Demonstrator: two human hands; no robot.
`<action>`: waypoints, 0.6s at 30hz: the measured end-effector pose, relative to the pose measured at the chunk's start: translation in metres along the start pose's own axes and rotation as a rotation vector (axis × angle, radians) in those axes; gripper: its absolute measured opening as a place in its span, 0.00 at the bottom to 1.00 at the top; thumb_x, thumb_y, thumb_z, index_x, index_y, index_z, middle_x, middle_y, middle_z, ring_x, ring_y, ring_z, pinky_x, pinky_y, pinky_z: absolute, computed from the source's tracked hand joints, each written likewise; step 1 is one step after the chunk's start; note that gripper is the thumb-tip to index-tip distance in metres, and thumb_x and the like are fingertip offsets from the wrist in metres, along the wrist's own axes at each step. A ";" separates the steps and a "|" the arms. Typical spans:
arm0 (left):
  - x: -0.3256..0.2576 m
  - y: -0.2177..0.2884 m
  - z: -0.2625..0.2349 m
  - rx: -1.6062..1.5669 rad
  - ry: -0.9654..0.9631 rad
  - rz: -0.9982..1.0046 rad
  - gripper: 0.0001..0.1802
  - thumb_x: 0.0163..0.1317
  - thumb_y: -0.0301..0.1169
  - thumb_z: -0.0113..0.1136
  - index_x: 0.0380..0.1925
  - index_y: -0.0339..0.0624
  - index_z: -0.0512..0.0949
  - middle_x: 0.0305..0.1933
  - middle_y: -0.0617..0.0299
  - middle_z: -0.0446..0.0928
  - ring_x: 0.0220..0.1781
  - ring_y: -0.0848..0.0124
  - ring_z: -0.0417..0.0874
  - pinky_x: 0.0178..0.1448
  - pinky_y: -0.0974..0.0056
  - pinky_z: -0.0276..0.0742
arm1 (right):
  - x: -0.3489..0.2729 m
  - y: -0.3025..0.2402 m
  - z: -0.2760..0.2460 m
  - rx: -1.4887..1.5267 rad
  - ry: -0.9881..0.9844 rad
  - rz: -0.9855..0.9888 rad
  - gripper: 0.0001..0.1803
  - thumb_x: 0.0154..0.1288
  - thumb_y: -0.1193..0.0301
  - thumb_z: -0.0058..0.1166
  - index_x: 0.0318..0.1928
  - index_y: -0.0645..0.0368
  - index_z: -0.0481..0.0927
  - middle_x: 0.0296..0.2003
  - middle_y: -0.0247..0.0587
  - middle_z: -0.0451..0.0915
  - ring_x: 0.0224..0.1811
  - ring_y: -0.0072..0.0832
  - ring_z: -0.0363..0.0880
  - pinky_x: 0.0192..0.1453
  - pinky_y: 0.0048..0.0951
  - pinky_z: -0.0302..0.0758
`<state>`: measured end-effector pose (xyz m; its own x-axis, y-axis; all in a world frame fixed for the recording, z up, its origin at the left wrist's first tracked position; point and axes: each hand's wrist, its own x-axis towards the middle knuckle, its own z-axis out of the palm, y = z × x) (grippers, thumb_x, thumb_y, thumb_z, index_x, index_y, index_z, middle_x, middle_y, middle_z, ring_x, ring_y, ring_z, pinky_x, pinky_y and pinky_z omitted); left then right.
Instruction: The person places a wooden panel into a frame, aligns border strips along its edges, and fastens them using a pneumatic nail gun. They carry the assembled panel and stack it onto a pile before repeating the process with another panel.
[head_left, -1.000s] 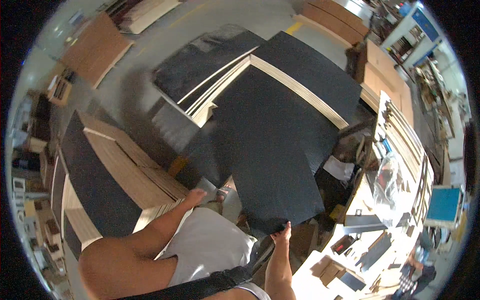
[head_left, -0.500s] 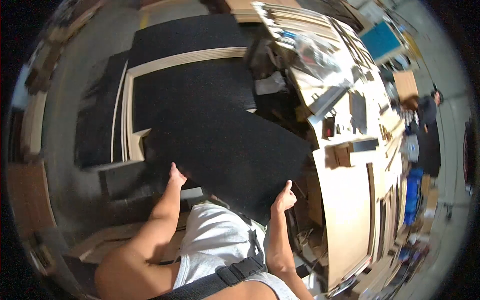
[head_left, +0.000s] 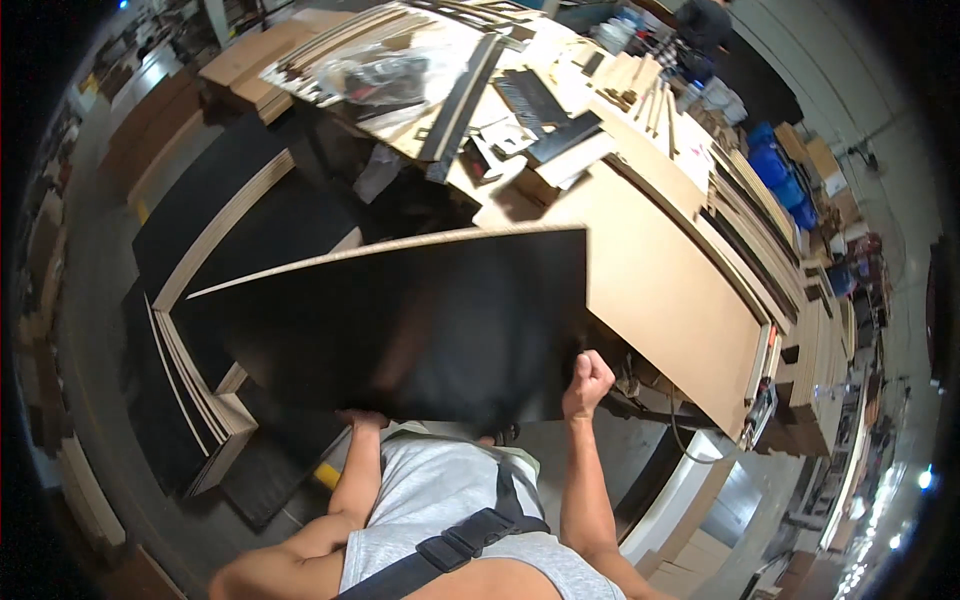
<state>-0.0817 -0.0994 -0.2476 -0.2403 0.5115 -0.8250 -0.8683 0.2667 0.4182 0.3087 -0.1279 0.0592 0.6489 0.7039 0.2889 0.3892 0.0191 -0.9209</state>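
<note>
A large black panel (head_left: 400, 330) with a pale raw edge is held in front of my body, tilted so its dark, slightly glossy face shows. My right hand (head_left: 587, 385) is closed around its right edge near the lower corner. At the panel's lower edge, my left hand (head_left: 362, 418) grips from below, its fingers partly hidden by the panel. Behind and to the left lie stacked black panels (head_left: 185, 235) with pale layered edges, partly covered by the one I hold.
A cluttered worktable carries a bare tan board (head_left: 660, 280), black strips (head_left: 465, 105) and a clear plastic bag (head_left: 375, 75). Brown boards (head_left: 155, 130) stand at far left. Blue bags (head_left: 780, 175) lie to the right. Another person (head_left: 703, 25) is at the far side.
My view has turned right toward the worktable. The black panel has come away from the stacks and tilted up, its pale far edge now showing. Both hands still hold it.
</note>
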 end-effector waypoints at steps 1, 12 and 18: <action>-0.008 -0.013 0.004 -0.086 -0.173 0.008 0.39 0.63 0.60 0.45 0.71 0.57 0.68 0.75 0.62 0.68 0.75 0.56 0.65 0.79 0.46 0.55 | -0.002 0.014 -0.030 -0.018 0.032 -0.012 0.38 0.67 0.36 0.53 0.21 0.58 0.61 0.19 0.22 0.57 0.23 0.15 0.54 0.25 0.25 0.50; -0.174 -0.168 0.132 -0.107 -0.708 -0.288 0.51 0.61 0.76 0.39 0.72 0.51 0.65 0.75 0.61 0.64 0.73 0.53 0.65 0.77 0.46 0.60 | -0.019 0.040 -0.333 0.472 0.436 0.065 0.45 0.75 0.34 0.34 0.63 0.67 0.73 0.57 0.47 0.78 0.58 0.36 0.75 0.68 0.37 0.69; -0.185 -0.263 0.168 -0.308 -1.003 -0.827 0.61 0.51 0.84 0.37 0.76 0.54 0.60 0.79 0.61 0.59 0.77 0.52 0.60 0.80 0.42 0.51 | -0.065 0.002 -0.401 0.537 1.131 0.370 0.53 0.69 0.28 0.29 0.75 0.63 0.58 0.73 0.54 0.59 0.72 0.52 0.61 0.77 0.53 0.58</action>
<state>0.2644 -0.1272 -0.1411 0.7061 0.7006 -0.1025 -0.6967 0.6615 -0.2774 0.5296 -0.4587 0.1440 0.9503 -0.2500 -0.1858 -0.0668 0.4190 -0.9055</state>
